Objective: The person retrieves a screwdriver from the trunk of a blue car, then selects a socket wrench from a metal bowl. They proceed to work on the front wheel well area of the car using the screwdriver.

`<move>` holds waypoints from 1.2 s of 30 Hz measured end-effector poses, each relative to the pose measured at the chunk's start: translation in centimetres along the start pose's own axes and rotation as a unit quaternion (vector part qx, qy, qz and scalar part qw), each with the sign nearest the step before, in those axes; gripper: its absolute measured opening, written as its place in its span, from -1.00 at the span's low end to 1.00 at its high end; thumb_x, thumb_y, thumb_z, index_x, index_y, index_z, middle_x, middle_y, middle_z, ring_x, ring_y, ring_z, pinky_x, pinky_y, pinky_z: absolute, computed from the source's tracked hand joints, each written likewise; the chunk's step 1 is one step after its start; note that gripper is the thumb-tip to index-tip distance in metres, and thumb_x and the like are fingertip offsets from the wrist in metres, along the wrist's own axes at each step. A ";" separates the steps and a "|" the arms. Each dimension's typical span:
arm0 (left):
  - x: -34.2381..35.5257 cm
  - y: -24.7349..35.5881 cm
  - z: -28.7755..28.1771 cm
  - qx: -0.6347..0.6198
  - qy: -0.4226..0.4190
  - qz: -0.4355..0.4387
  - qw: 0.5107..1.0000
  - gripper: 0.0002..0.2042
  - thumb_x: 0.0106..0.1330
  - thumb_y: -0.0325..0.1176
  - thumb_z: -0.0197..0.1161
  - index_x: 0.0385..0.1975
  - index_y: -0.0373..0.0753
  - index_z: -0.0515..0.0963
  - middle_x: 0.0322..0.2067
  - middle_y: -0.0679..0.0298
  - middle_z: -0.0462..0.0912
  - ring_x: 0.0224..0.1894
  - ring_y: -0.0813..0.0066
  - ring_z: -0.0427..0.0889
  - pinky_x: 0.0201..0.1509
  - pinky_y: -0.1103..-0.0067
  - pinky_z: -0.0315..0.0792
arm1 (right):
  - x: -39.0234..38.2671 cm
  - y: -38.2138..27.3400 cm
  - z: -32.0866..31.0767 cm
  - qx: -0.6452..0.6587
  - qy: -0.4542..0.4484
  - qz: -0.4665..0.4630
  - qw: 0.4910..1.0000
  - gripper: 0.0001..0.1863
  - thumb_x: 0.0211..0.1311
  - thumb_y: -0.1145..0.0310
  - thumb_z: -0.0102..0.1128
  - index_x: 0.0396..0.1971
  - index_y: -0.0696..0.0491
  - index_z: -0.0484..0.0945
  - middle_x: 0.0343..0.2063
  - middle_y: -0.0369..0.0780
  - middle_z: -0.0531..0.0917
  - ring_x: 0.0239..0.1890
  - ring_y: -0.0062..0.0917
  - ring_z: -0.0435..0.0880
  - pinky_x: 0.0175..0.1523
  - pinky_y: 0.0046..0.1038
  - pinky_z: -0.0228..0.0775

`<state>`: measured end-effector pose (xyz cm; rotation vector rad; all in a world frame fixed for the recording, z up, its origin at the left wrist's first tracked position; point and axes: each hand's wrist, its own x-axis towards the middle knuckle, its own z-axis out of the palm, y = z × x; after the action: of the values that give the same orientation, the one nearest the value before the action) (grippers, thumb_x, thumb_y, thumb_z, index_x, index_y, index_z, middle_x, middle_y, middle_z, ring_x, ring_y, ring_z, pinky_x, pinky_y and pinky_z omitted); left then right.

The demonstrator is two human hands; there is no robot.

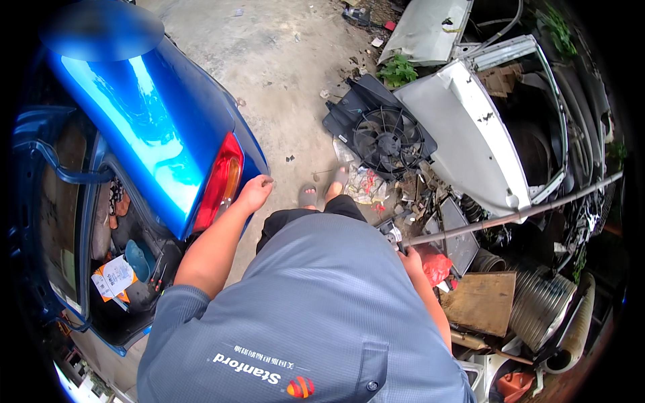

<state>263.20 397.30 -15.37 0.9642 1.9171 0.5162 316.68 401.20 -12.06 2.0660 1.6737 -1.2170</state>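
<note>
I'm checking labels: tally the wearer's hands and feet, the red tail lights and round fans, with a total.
Left hand and right hand: 2
Left foot and right foot: 2
Red tail light: 1
Round fan: 1
Total: 6

- Left hand (255,193): fingertips curled; whether they pinch anything cannot be told.
- Right hand (412,260): partly hidden by the shirt (302,289); the silver-and-black tool (391,234) in its grip, too small to identify.
- Blue car (134,121), left of the left hand: far end blurred.
- Scrap heap (581,121), right of the right hand: outer margin cut off.
</note>
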 end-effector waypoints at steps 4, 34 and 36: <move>0.8 -1.1 0.7 0.042 0.000 -0.051 0.998 -0.67 0.24 -0.28 0.15 -0.07 -0.33 0.57 -0.13 -0.04 0.64 -0.01 0.11 0.61 0.09 0.40 0.45 | 5.7 -3.3 -3.7 -0.050 -0.055 -0.006 0.997 -0.57 0.09 0.18 0.28 -0.18 0.25 0.56 -0.37 0.05 0.68 -0.24 -0.20 0.69 -0.10 -0.25 0.47; 29.8 8.9 -22.2 -0.037 0.110 -0.062 0.991 -0.69 0.26 -0.31 0.14 -0.07 -0.33 0.57 -0.21 -0.04 0.66 -0.12 0.12 0.65 -0.01 0.43 0.48 | 35.3 -46.5 -12.3 -0.177 -0.097 -0.100 0.974 -0.51 0.11 0.11 0.24 -0.14 0.24 0.52 -0.19 0.13 0.63 -0.05 -0.03 0.60 0.04 -0.19 0.41; 32.0 8.9 -24.8 -0.087 0.100 -0.123 0.984 -0.69 0.25 -0.30 0.14 -0.06 -0.31 0.58 -0.19 -0.05 0.65 -0.11 0.10 0.64 0.00 0.41 0.48 | 35.5 -50.4 -13.0 -0.151 -0.083 -0.096 0.980 -0.53 0.13 0.11 0.23 -0.19 0.25 0.52 -0.23 0.13 0.63 -0.09 -0.01 0.60 0.01 -0.17 0.41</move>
<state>236.24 428.74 -13.88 0.5706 2.0931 0.6415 278.18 451.07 -12.80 1.6125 1.8769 -1.0738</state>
